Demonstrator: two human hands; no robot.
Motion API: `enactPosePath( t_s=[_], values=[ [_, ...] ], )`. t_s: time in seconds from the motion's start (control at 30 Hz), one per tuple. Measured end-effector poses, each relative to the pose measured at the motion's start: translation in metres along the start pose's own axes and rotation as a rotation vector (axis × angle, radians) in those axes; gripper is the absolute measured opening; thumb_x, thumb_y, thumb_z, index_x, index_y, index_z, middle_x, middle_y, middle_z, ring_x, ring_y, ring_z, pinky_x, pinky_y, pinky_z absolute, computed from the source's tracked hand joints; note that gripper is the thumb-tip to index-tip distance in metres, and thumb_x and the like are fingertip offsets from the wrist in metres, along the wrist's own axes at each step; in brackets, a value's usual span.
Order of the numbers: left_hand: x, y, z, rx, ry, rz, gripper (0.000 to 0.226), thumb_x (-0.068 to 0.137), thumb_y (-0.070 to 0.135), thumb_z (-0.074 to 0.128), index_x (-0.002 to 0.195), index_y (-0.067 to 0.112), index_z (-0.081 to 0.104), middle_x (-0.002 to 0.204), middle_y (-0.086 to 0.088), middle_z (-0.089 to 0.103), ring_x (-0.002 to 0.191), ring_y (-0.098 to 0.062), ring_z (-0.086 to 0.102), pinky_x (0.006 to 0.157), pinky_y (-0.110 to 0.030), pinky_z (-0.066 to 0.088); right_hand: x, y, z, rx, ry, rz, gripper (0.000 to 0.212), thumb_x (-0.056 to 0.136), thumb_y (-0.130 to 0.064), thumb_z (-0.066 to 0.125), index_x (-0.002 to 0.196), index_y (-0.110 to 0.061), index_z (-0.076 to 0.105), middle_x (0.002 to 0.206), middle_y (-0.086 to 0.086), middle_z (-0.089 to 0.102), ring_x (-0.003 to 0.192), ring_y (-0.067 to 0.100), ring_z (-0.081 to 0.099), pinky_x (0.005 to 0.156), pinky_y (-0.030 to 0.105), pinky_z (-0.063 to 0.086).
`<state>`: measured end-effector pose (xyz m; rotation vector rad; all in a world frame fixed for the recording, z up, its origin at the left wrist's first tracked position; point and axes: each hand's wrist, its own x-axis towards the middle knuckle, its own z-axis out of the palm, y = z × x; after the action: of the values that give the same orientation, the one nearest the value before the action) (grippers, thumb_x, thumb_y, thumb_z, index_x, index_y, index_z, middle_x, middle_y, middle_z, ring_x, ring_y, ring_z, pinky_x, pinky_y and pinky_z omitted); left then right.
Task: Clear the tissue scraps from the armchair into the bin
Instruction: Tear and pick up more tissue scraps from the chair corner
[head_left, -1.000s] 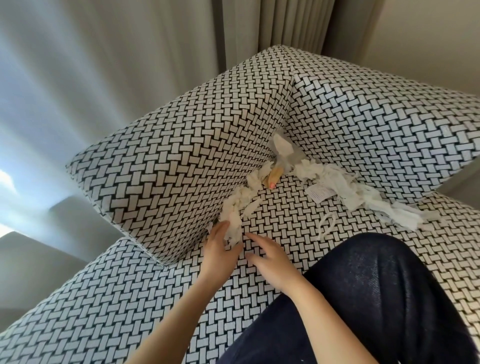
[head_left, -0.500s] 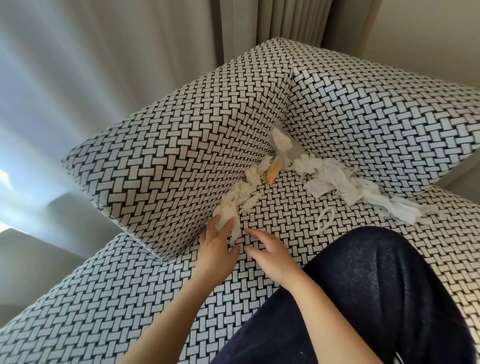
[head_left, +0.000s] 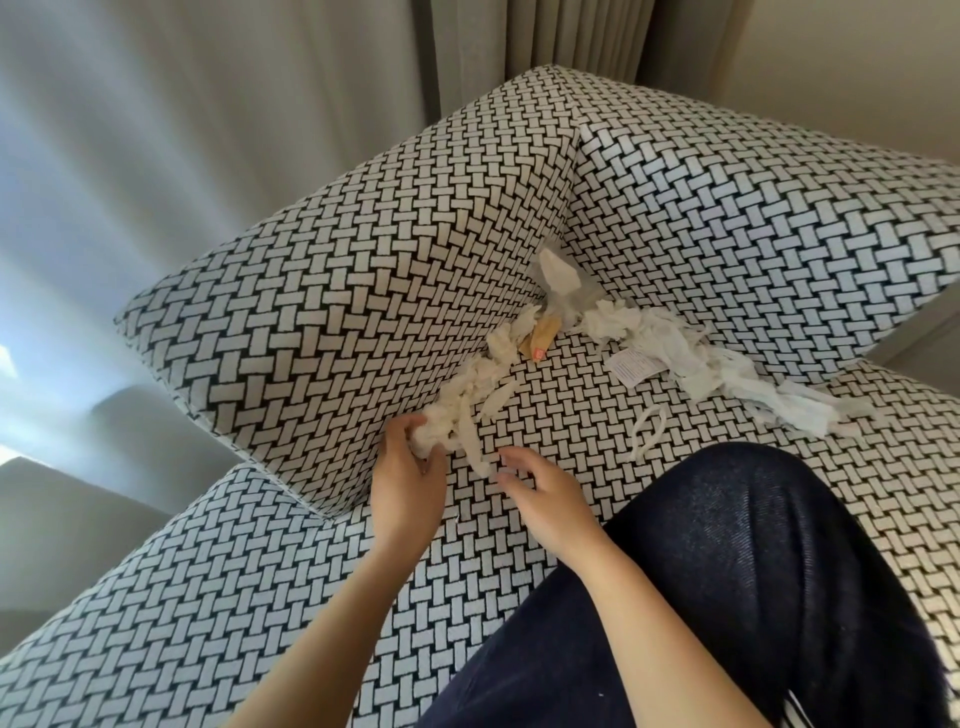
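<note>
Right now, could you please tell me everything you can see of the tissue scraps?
The tissue scraps are white, torn, crumpled paper, strewn in two trails along the armchair seat's creases, meeting at the back corner. The left hand grips the left trail's near end; the right hand hovers beside it.

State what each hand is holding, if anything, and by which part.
The left hand grips the tissue scraps at their near end; the right hand holds nothing.
</note>
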<state>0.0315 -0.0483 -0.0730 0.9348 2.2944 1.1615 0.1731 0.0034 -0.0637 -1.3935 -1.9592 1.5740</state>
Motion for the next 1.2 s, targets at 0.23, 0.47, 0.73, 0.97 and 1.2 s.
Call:
enactPosePath(
  t_s=[0.23,0.47,0.73,0.97,1.2],
  values=[
    [-0.019,0.0,0.002,-0.062,-0.034,0.142,0.037,0.088,0.005,0.058,0.119,0.021,0.044,0.095,0.016,0.058,0.079,0.002,0.058,0.064,-0.017,0.048,-0.002,-0.005,-0.004,0.193,0.072,0.016,0.043,0.091,-0.03,0.058,0.132,-0.023,0.048,0.126,-0.004,0.057,0.104,0.004,0.054,0.074,0.008,0.04],
    [-0.033,-0.005,0.011,-0.073,-0.277,0.232,0.047,0.085,0.0,0.059,0.121,0.029,0.05,0.118,0.009,0.059,0.109,-0.003,0.055,0.088,-0.01,0.043,-0.005,-0.008,-0.004,0.158,0.015,-0.01,0.044,0.086,-0.024,0.066,0.127,-0.028,0.05,0.111,-0.013,0.055,0.088,-0.008,0.055,0.066,-0.001,0.042],
    [-0.033,-0.001,0.004,-0.289,-0.368,0.132,0.057,0.083,-0.008,0.054,0.119,0.036,0.051,0.125,0.011,0.052,0.106,0.0,0.055,0.084,-0.016,0.05,0.001,0.001,-0.004,0.111,0.164,-0.004,0.008,0.083,-0.017,0.068,0.091,-0.019,0.065,0.096,-0.011,0.062,0.093,0.007,0.059,0.074,0.016,0.047],
    [-0.016,-0.003,0.0,-0.229,-0.1,-0.084,0.04,0.089,0.012,0.056,0.123,0.031,0.052,0.127,0.003,0.05,0.102,-0.013,0.055,0.081,-0.025,0.045,0.0,0.002,-0.009,0.277,0.292,0.07,0.016,0.081,-0.004,0.061,0.09,-0.016,0.064,0.099,-0.004,0.061,0.093,0.011,0.057,0.069,0.019,0.045],
    [-0.011,0.006,0.003,0.476,-0.004,0.223,0.038,0.087,0.019,0.053,0.123,0.032,0.057,0.136,0.007,0.043,0.12,-0.025,0.025,0.091,-0.034,0.022,0.003,0.004,-0.012,0.491,0.441,0.14,0.019,0.083,-0.002,0.056,0.09,-0.018,0.063,0.101,0.001,0.06,0.097,0.018,0.057,0.078,0.028,0.048]
  ],
)
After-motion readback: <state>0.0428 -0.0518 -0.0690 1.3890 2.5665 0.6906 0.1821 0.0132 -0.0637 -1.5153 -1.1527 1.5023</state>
